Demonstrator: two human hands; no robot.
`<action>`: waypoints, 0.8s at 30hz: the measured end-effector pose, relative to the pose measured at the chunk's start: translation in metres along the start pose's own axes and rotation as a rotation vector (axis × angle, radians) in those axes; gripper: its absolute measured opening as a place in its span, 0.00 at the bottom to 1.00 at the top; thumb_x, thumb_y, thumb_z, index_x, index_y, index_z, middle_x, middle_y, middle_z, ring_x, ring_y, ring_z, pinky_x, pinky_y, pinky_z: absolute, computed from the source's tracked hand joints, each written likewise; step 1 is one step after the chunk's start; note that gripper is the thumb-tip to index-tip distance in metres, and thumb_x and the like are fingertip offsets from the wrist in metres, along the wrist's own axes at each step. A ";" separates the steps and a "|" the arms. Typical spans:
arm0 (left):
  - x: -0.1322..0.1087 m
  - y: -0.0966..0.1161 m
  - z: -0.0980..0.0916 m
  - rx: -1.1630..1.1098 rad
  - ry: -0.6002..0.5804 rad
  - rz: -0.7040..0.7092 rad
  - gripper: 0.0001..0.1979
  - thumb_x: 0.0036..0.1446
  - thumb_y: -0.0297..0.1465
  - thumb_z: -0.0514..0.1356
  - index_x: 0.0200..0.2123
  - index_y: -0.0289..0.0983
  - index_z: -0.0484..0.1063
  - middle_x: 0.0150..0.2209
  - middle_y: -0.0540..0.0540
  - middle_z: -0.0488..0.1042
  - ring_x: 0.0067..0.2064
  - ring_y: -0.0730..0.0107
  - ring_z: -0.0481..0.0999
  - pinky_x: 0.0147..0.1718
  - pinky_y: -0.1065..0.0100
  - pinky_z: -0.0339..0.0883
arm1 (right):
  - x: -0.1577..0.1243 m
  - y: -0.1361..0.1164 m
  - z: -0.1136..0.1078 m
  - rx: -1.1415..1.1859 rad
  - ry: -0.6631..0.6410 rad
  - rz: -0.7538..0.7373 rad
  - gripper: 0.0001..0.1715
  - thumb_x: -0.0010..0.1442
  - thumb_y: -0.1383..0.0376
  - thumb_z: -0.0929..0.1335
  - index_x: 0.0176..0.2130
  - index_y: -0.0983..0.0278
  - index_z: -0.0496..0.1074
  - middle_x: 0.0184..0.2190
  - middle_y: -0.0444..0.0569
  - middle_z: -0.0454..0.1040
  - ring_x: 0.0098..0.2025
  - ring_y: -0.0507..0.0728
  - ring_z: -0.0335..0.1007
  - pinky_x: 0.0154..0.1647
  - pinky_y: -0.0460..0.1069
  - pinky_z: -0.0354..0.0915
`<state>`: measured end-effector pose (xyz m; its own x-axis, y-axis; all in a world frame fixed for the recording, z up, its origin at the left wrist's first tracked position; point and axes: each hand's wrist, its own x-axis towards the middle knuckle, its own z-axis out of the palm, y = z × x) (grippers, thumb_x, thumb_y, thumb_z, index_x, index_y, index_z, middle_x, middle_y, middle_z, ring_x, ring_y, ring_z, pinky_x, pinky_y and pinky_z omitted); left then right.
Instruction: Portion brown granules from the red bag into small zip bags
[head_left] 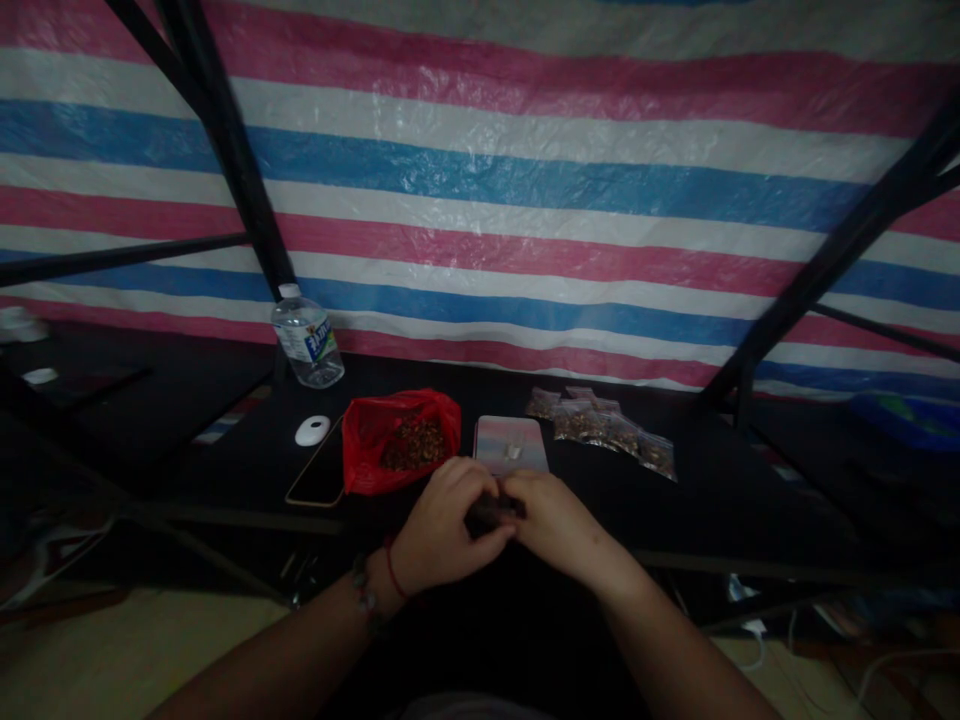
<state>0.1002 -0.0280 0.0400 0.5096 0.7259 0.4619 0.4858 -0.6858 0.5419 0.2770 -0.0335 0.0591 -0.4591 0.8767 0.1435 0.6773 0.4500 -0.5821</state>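
My left hand and my right hand meet at the table's front edge. Fingers of both are closed round a small dark bag, mostly covered by them and blurred, so its contents are unclear. Just beyond my hands lies a flat pale rectangular plate, perhaps a small scale, with a little shiny patch on it. Left of that, an open red plastic bag holds brown dried bits. Several small clear zip bags filled with similar bits lie in an overlapping row to the right.
A phone and a white oval object lie left of the red bag. Behind them stands a clear plastic bottle. Dark metal bars slant up on both sides before a striped plastic sheet.
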 end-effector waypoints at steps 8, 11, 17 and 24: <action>0.008 -0.020 -0.008 -0.044 -0.165 -0.094 0.28 0.47 0.35 0.66 0.53 0.41 0.66 0.49 0.42 0.74 0.49 0.55 0.72 0.53 0.56 0.61 | 0.001 0.003 -0.009 0.269 0.002 -0.059 0.11 0.55 0.72 0.66 0.37 0.62 0.77 0.31 0.44 0.76 0.32 0.53 0.71 0.35 0.46 0.63; 0.011 -0.029 -0.020 -0.277 -0.159 -0.169 0.39 0.36 0.38 0.72 0.54 0.39 0.64 0.50 0.41 0.72 0.50 0.56 0.72 0.51 0.58 0.64 | 0.004 0.008 -0.009 0.428 0.072 -0.050 0.17 0.58 0.70 0.63 0.43 0.60 0.76 0.37 0.46 0.78 0.38 0.55 0.72 0.41 0.48 0.65; 0.014 -0.039 -0.032 -0.820 -0.221 -0.424 0.20 0.44 0.34 0.68 0.39 0.34 0.69 0.33 0.47 0.75 0.34 0.69 0.75 0.36 0.67 0.68 | 0.010 0.024 -0.001 0.615 0.206 0.033 0.18 0.58 0.63 0.65 0.48 0.60 0.74 0.35 0.48 0.76 0.26 0.51 0.67 0.27 0.46 0.65; 0.019 -0.038 -0.044 -0.835 0.000 -0.527 0.19 0.46 0.38 0.67 0.38 0.36 0.65 0.37 0.47 0.74 0.36 0.69 0.75 0.34 0.67 0.71 | 0.016 0.038 -0.003 0.679 0.412 0.022 0.15 0.58 0.59 0.67 0.44 0.59 0.77 0.44 0.50 0.72 0.28 0.50 0.66 0.27 0.46 0.66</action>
<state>0.0604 0.0137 0.0588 0.3715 0.9283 0.0189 -0.0064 -0.0178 0.9998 0.2968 -0.0015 0.0412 -0.1102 0.9361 0.3340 0.1240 0.3464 -0.9299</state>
